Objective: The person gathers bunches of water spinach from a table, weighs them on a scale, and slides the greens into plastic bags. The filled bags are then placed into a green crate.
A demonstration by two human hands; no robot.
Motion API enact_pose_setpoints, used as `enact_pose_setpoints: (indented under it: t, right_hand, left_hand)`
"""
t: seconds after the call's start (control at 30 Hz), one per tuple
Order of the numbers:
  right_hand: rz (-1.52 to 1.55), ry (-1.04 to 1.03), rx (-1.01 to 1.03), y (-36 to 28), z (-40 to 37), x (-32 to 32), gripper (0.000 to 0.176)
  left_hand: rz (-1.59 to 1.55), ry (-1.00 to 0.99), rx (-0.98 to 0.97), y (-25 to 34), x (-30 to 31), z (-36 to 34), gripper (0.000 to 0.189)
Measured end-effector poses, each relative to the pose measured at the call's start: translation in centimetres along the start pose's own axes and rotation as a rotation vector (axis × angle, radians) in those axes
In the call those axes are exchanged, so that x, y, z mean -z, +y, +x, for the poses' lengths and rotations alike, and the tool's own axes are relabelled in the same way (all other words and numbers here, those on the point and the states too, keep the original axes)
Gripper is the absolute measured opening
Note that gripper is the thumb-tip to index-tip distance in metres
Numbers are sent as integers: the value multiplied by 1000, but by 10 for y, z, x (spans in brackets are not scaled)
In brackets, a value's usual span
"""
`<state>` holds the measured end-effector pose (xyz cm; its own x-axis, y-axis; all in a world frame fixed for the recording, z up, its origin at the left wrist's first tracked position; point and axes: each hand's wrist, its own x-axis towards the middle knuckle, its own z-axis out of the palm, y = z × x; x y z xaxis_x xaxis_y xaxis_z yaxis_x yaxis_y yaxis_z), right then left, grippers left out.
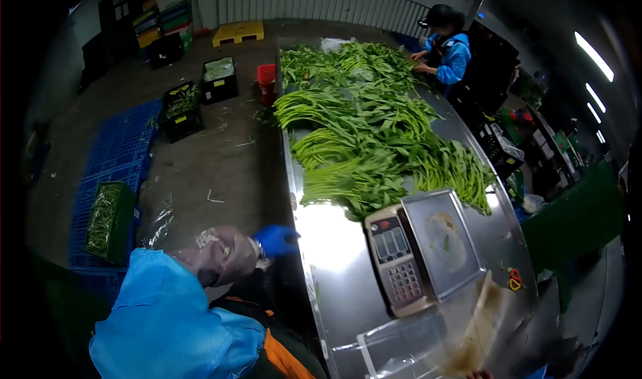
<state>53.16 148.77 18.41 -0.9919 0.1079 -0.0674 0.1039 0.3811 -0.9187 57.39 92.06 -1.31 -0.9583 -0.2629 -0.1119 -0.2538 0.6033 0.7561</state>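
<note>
My left hand [275, 240], in a blue glove, is beside the left edge of the metal table [338, 252]. Its fingers look stretched out, somewhat blurred, with nothing visible in them. At the lower right, a smeared grey-brown shape [535, 319] may be my right sleeve; I cannot make out the right hand's fingers. Nearby lie clear plastic sheets or bags [401, 342] and a blurred tan strip [481, 319]. A digital scale [398, 265] with a metal pan [438, 235] stands on the table. Beyond it, bunches of leafy green vegetables [374, 138] cover the tabletop.
Orange-handled scissors [514, 279] lie near the table's right edge. A co-worker in blue [453, 58] handles greens at the far right. On the floor to the left are blue pallets [120, 141], a green crate [110, 222], black crates [182, 111] and a red bucket [267, 81].
</note>
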Motion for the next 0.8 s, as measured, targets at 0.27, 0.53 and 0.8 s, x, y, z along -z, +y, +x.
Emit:
enact_pose_setpoints:
  t: [0.27,0.53,0.8]
  right_hand:
    - [839,-829,-457,-16,54,-432,54]
    - [1091,-573,-733,-6,110,-607,37]
    - [994,-491,-806,-41,134,-617,40]
  left_hand:
    - [-152,66,15,-32,62,177,68]
    - [182,-237,99,-39,73,242,72]
    - [147,-329,-105,-14,64,238,58]
